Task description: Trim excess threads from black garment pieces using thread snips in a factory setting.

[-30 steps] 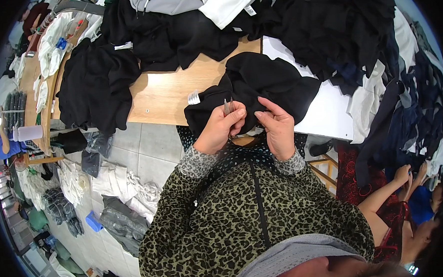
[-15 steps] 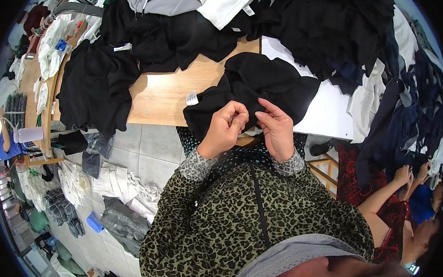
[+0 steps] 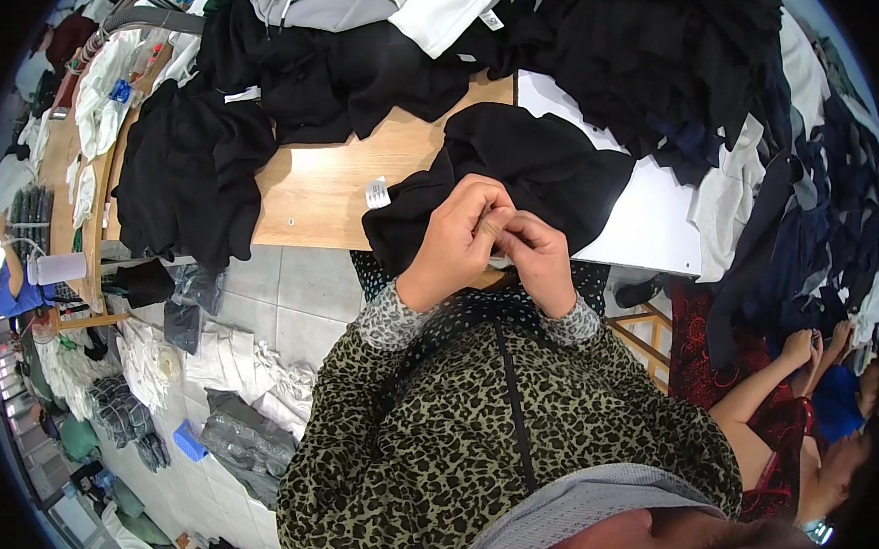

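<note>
A crumpled black garment lies on the table directly in front of me, its white label sticking out at the left end. Over its near edge, my left hand is closed with thumb and forefinger pinched. My right hand meets it there, fingertips pinched against the left ones. Whatever sits between the fingertips is too small or too hidden to make out. A bit of something pale shows just below the hands.
The wooden tabletop adjoins a white surface. Black garments are heaped left, behind and far right; a white cloth tops the back pile. At right, another person's hands work near dark clothing. Bagged clothes lie on the floor.
My right hand has moved left and closed from partly spread fingers into a pinch against my left hand. The left hand has shifted slightly up and right. The garment stays put.
</note>
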